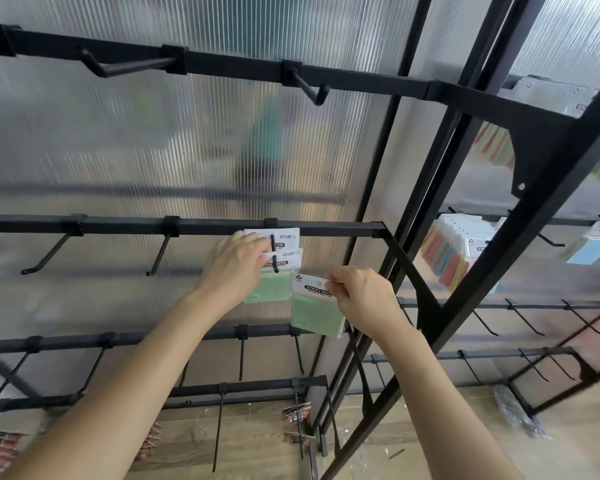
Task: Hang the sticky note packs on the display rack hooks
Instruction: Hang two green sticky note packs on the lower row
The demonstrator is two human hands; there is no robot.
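Filling most of the view, the black display rack (118, 225) stands in front of a ribbed, half-clear panel (153, 133), and its crossbars run above and below both hands. Beyond the right hand (362, 296), on the neighbouring section, many coloured packs (451, 258) hang in rows. The left hand (234, 268) reaches up to the hook (274, 258) just above and between the hands, where two green packs already hang: a rear pack (284, 237) close to the bar and a front pack (274, 289) near the tip. Its fingers lie on the white top card of the front pack; whether they pinch it or only steady it I cannot tell, because the back of the hand covers them. The right hand holds a loose pack (314, 313) just below and beside the hook tip, pinching the upper right corner of its header card (314, 284), so the green block hangs down freely. I judge this pack to be light, with a stiff card top and probably a smooth, slippery wrap. The best place to hold is the card beside the hanging hole, not over it, so the hole is free for the hook. To the left of the left hand, two empty hooks (158, 254) wait.
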